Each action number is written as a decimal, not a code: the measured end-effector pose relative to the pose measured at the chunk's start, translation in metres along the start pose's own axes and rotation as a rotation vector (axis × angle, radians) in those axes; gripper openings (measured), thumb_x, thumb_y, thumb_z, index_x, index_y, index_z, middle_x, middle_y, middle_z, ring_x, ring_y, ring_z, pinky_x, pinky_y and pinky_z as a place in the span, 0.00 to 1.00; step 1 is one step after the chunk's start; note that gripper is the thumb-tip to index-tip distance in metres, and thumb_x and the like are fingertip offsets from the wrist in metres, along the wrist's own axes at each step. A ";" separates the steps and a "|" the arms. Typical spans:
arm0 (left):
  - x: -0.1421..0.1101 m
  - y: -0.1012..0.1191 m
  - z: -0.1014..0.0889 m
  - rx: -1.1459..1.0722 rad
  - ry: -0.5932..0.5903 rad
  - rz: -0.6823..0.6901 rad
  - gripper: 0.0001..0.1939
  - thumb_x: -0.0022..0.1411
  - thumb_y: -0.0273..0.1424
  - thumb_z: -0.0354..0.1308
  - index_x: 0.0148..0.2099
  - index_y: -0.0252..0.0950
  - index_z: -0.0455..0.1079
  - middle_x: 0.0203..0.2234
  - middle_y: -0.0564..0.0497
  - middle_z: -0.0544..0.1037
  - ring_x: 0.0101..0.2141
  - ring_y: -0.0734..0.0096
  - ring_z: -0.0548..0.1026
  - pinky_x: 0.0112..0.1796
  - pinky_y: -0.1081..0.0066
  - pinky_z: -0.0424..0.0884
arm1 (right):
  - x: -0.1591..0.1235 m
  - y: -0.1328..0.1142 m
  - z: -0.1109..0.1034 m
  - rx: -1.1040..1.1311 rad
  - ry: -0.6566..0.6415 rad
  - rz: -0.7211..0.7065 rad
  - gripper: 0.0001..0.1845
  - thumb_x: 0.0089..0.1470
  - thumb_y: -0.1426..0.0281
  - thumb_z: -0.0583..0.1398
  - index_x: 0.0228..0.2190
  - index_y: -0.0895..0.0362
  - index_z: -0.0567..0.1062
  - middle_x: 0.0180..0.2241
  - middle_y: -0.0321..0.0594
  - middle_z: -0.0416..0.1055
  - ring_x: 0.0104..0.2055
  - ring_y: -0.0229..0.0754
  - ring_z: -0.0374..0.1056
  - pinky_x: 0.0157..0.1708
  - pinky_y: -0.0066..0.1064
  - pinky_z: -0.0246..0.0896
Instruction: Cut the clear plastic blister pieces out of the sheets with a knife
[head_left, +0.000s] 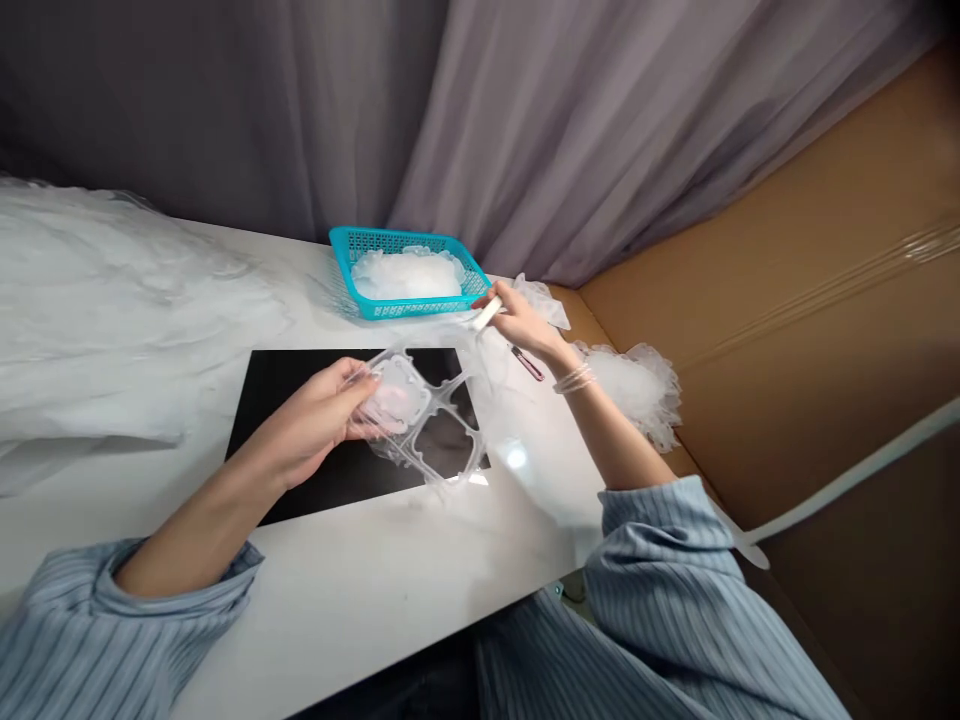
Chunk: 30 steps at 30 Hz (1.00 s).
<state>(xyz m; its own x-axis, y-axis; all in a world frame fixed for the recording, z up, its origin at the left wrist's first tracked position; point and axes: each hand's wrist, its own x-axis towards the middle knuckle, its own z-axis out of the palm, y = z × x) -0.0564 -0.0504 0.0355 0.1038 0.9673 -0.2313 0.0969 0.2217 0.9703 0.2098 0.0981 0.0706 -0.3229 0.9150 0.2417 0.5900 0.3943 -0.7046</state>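
Observation:
My left hand [341,405] is closed on a clear plastic sheet with square cut-out openings [442,455], its thumb lying on a translucent square panel [401,393] at the sheet's upper left. The sheet is held above a black mat [300,485]. Farther right, my right hand [517,315] grips a white strip-like handle [487,315] just off the near right corner of a turquoise basket [420,308]. What the handle belongs to is blurred. Under my right wrist, a slim pink and dark cutter [528,363] lies on the table.
White translucent pieces lie in the basket. Another frilly white bundle [637,390] sits at the right, against a brown cardboard wall [787,300]. A large heap of clear plastic film [97,320] covers the white table's [337,600] left side. A grey curtain [360,120] hangs behind.

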 end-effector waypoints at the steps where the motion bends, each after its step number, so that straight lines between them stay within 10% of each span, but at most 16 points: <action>1: 0.002 -0.012 -0.003 0.064 0.069 -0.001 0.15 0.65 0.42 0.54 0.47 0.36 0.65 0.41 0.42 0.80 0.44 0.53 0.82 0.44 0.50 0.81 | 0.003 -0.001 0.012 -0.062 0.018 -0.003 0.08 0.53 0.72 0.59 0.30 0.52 0.62 0.35 0.38 0.72 0.40 0.45 0.67 0.47 0.41 0.62; 6: -0.011 -0.053 -0.030 0.475 0.325 0.171 0.29 0.64 0.35 0.56 0.65 0.33 0.60 0.63 0.31 0.68 0.65 0.42 0.63 0.63 0.38 0.57 | -0.033 -0.027 0.058 -0.007 -0.027 -0.034 0.17 0.70 0.56 0.46 0.42 0.52 0.69 0.27 0.34 0.68 0.30 0.41 0.66 0.38 0.35 0.62; 12: -0.029 -0.095 -0.049 1.267 -0.033 0.717 0.28 0.72 0.39 0.44 0.64 0.27 0.66 0.65 0.34 0.68 0.64 0.48 0.67 0.63 0.49 0.62 | -0.082 -0.065 0.090 0.132 -0.008 -0.039 0.22 0.70 0.56 0.49 0.44 0.55 0.77 0.33 0.39 0.73 0.35 0.39 0.70 0.38 0.34 0.65; 21: -0.059 -0.111 -0.013 1.528 0.100 0.689 0.34 0.69 0.44 0.50 0.66 0.22 0.64 0.63 0.21 0.65 0.63 0.35 0.66 0.59 0.44 0.65 | -0.114 -0.076 0.132 0.162 -0.076 0.006 0.11 0.66 0.65 0.58 0.45 0.56 0.76 0.38 0.41 0.77 0.36 0.39 0.72 0.35 0.33 0.68; 30: -0.062 -0.103 -0.031 1.503 0.045 0.784 0.33 0.68 0.42 0.55 0.64 0.19 0.66 0.60 0.25 0.71 0.60 0.40 0.71 0.58 0.49 0.69 | -0.123 -0.085 0.166 0.001 -0.184 -0.221 0.09 0.68 0.69 0.55 0.39 0.56 0.76 0.36 0.40 0.78 0.37 0.40 0.73 0.39 0.34 0.71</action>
<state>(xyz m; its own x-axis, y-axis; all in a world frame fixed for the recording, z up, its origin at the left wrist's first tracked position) -0.1031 -0.1294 -0.0476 0.5562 0.7879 0.2643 0.8271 -0.5559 -0.0834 0.0767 -0.0617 -0.0098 -0.5729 0.7758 0.2644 0.4897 0.5827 -0.6486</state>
